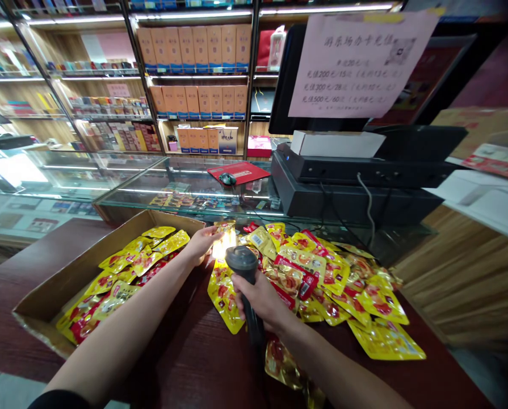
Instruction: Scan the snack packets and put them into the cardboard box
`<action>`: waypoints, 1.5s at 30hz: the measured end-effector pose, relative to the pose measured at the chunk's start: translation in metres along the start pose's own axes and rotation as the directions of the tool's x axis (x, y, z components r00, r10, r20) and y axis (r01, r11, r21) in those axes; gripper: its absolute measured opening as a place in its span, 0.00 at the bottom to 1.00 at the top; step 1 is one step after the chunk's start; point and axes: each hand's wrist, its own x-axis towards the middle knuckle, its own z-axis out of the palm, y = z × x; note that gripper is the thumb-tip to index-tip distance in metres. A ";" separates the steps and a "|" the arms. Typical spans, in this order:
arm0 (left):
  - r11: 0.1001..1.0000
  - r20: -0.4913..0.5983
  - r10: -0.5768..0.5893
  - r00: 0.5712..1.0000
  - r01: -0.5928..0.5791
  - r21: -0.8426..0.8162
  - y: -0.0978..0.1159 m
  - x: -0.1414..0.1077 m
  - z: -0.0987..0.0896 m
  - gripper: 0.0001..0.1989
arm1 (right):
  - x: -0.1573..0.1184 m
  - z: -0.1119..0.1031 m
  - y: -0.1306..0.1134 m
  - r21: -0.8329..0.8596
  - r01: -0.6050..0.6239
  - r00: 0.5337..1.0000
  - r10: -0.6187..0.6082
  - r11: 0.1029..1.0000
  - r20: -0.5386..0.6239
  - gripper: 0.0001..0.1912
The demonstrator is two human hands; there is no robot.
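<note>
My right hand [260, 301] is wrapped round the handle of a black barcode scanner [242, 261], whose head points away from me. Bright light from it falls on a snack packet [225, 227] pinched in my left hand [202, 244]. Glare washes out much of that packet's surface. To the right, a heap of yellow, red and gold snack packets [300, 261] spreads over the dark red table [172, 352]. One yellow packet [226, 298] lies just beneath the scanner. An open cardboard box [36, 301] on the left, partly behind my left forearm, holds several similar packets [117, 255].
A glass display counter [130, 187] runs behind the table, with a mouse [227, 179] on a red mat [249, 172]. At the right stand a monitor with a paper sign [347, 68] and black till equipment [313, 190] with cables. Shelves of boxed goods [194, 48] line the back wall.
</note>
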 end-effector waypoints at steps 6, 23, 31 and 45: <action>0.998 0.084 0.010 0.996 -0.004 -0.068 -0.001 0.000 0.000 0.22 | -0.003 -0.002 -0.007 0.023 -0.012 1.000 0.012 1.000 0.009 0.14; 0.979 0.056 0.180 0.982 -0.172 -0.113 0.040 -0.035 -0.037 0.24 | -0.013 -0.014 -0.033 0.061 0.136 0.988 -0.140 0.989 0.063 0.17; 0.949 -0.118 0.313 0.942 -0.307 0.069 0.064 -0.070 -0.138 0.27 | -0.011 0.012 -0.054 0.084 0.138 0.984 -0.146 0.987 0.098 0.16; 0.905 0.064 0.366 0.928 -0.371 0.206 0.045 -0.058 -0.072 0.25 | -0.009 0.004 -0.052 0.117 0.174 0.980 -0.184 0.978 0.073 0.16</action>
